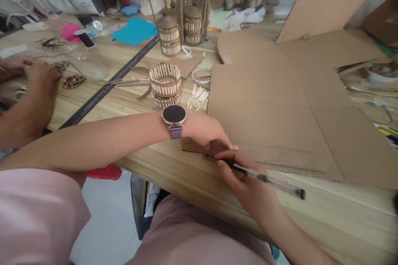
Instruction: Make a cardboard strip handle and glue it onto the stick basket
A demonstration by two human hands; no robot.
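One slender pen (248, 170), pinched by right hand (253, 190); half-curled left hand (203, 127) rests on creased cardboard (267, 107).

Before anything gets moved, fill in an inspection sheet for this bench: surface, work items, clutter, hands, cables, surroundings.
Surface: wooden table, crossed by a dark strip on the left.
Work items: brown cardboard; pen, its tip close to the cardboard's near edge.
Clutter: loose sticks beside a round basket; blue paper farther back.
Hands: left hand on the cardboard; right hand holding the pen.
Cables: apparently a white cord, far left; its ends are unclear.
Surroundings: another person's hand near beads at left; framed baskets toward the back.
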